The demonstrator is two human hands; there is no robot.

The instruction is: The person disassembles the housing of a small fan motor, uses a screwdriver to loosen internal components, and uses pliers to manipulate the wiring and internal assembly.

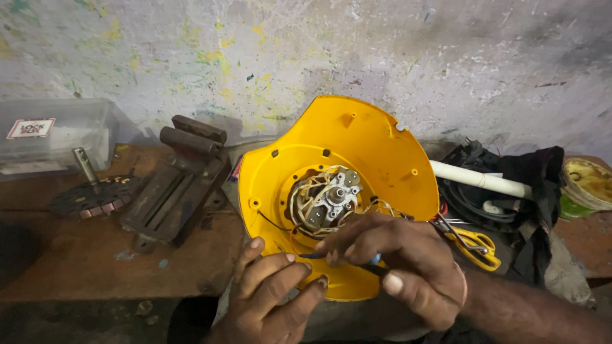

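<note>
We steady the yellow housing [357, 159] at the workbench [95, 255] front edge, left hand [271, 299] gripping its rim, right hand [395, 261] pinching a blue-handled tool [376, 260] near the motor windings [325, 200], best kept clear of the wires.

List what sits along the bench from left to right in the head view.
Clear plastic box → round slotted disc → vise → yellow housing with motor → yellow scissors → white pipe → dirty tin.
</note>
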